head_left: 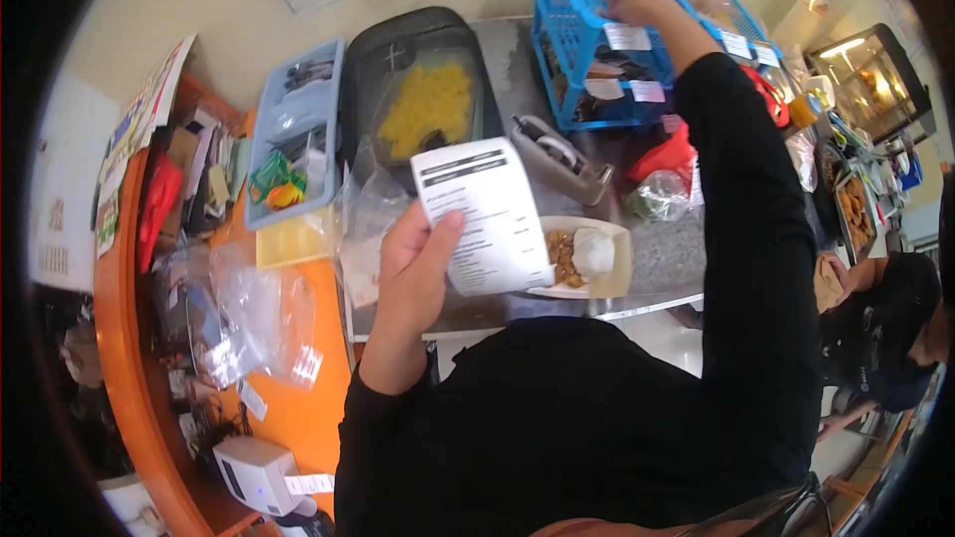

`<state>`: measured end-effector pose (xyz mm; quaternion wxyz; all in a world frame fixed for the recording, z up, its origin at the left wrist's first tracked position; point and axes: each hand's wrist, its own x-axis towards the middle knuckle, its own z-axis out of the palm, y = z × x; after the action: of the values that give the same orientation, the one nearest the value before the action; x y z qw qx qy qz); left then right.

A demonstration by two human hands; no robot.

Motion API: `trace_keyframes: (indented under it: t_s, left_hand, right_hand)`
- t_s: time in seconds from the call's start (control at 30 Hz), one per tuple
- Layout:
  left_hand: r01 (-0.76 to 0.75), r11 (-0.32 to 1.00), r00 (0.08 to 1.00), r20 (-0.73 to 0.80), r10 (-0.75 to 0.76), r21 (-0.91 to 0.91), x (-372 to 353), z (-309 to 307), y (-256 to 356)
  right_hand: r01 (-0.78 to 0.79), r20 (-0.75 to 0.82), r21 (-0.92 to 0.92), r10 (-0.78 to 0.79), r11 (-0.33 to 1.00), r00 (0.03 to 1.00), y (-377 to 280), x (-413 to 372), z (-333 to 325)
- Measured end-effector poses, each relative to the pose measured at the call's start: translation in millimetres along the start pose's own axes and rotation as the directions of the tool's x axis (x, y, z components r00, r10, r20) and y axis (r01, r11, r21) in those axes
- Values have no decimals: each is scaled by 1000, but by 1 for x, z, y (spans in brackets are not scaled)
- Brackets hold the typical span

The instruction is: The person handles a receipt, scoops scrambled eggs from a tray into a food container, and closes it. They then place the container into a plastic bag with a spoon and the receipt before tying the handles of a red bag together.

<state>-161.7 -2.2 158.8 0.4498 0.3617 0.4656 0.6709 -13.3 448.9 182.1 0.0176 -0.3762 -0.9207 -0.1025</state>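
My left hand (413, 264) is closed around the lower left edge of a printed paper receipt (487, 219), thumb on its front. Behind the receipt's lower right corner, a white paper food tray (619, 283) holds small browned pieces of food (563, 254) and a white cup-like item (594, 250). My right hand (642, 2) reaches into the top tier of a blue plastic basket rack (567, 45). Its fingers are curled and partly hidden, so what they hold cannot be made out.
A tape dispenser (562, 159) stands beside a dark lidded container (363, 70) with yellow contents. Farther left are a light-blue bin (333, 129) and a label printer (254, 472). A red bag (665, 159) lies below the rack. At right, a person in black (880, 328) holds a brown box.
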Motion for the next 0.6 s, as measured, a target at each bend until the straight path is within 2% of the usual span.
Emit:
trace_keyframes:
  t_s: [0.07,0.17,0.23,0.27,0.33,0.37,0.4,0.43,0.5,0.53,0.57,0.6]
  left_hand:
    - [3,1000,1000,29,-3,5,1,0,1]
    - [3,1000,996,92,-2,-3,6,5,1]
    - [-1,1000,993,117,3,-18,9,9,-1]
    - [7,1000,991,132,-6,-4,11,11,-2]
    - [27,999,988,154,-30,20,13,13,-3]
    - [31,999,986,162,-33,11,14,14,-4]
    - [37,999,985,170,-36,2,15,15,-6]
    - [44,999,983,177,-42,-8,16,16,-8]
    - [68,997,979,193,-60,-33,19,16,-10]
    - [84,995,977,202,-73,-45,19,15,-12]
    - [82,995,975,210,-69,-55,19,15,-12]
    - [79,995,974,218,-63,-65,19,15,-12]
  right_hand:
    - [-32,24,230,27,973,999,6,-13,-6]
    - [14,-132,487,58,873,990,19,-24,5]
    - [110,-272,716,130,690,953,24,-29,3]
    - [171,-329,799,181,576,927,26,-31,5]
    - [306,-317,948,296,83,901,15,-44,-7]
    - [370,-292,912,353,-175,889,8,-50,-17]
    - [323,-198,906,404,-272,893,-23,-87,-45]
    - [331,-237,913,352,-237,905,-49,-119,-62]
    - [243,-262,964,241,105,934,-48,-154,-44]
    - [218,-264,960,301,176,916,-98,-199,-60]
    - [283,-334,935,260,214,906,-100,-212,-38]
    - [137,-153,986,186,95,970,-109,-231,-39]
